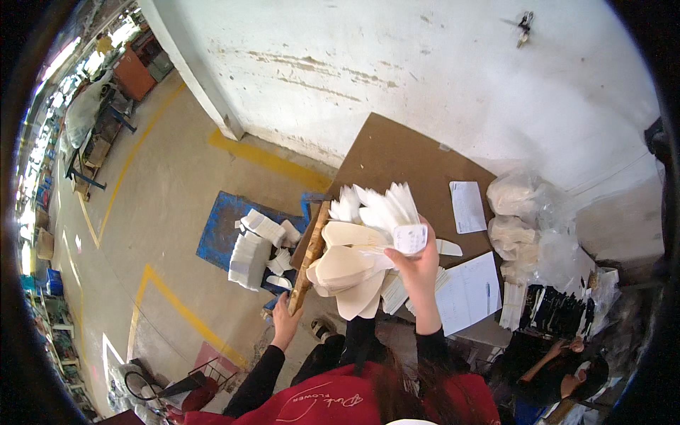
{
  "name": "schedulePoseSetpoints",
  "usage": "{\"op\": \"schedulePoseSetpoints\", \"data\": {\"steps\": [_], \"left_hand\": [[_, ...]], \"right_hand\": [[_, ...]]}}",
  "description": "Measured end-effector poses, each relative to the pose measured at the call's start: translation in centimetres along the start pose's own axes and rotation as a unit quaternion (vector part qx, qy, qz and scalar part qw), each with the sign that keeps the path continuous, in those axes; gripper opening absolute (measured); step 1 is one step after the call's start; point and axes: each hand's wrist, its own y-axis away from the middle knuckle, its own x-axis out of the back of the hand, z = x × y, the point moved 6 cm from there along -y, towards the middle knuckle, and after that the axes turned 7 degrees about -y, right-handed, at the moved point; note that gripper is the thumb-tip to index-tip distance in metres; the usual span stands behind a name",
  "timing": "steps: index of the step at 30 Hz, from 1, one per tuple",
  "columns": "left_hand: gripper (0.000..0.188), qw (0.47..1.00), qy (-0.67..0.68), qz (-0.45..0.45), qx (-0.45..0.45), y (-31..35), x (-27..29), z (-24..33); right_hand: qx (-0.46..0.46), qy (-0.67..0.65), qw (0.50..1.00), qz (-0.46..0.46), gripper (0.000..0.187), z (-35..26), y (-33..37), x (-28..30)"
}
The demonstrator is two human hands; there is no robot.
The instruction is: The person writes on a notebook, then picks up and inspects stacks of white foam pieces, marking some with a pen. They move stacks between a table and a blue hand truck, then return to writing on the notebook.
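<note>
My right hand (418,268) is closed, thumb on top, on a bundle of insole-shaped sheets with a white label (410,239) at its end. Cream insole-shaped sheets (347,269) fan out left of the thumb; whether all of them belong to that bundle I cannot tell. Behind them white pointed sheets (386,207) stand in a cluster. At the table's wooden edge (304,273), my left hand (285,324) touches the lower end with its fingers apart, holding nothing visible. Left of the edge, stacks of white pieces (249,258) rest lower down on a blue platform (216,227).
The brown table (397,156) stands against a white wall. On it lie a paper sheet (467,207), a written sheet with a pen (471,294) and plastic-bagged cream stacks (513,223). Another person's arm (542,368) shows at lower right. A dark chair (180,389) is at lower left.
</note>
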Motion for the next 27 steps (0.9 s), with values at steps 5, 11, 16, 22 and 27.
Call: {"op": "schedulePoseSetpoints", "data": {"steps": [5,11,16,22,27], "left_hand": [[0.076,0.911,0.316,-0.221,-0.149,4.5,9.1,18.9],[0.092,0.819,0.480,-0.267,-0.168,7.1,16.0,21.3],[0.095,0.760,0.569,-0.256,-0.179,10.1,21.3,19.8],[0.091,0.778,0.583,-0.099,-0.213,11.6,25.3,18.3],[0.082,0.762,0.619,-0.056,-0.182,11.1,25.7,17.0]], "right_hand": [[0.029,0.013,0.997,-0.071,0.074,-5.9,8.5,-6.5],[0.109,0.159,0.959,-0.206,0.080,-8.5,16.4,-12.7],[0.215,0.138,0.925,-0.280,0.087,-10.8,19.8,-16.1],[0.133,-0.052,0.921,-0.363,0.095,-11.0,21.7,-19.3],[0.152,-0.165,0.910,-0.349,0.068,-12.2,21.3,-19.7]]}}
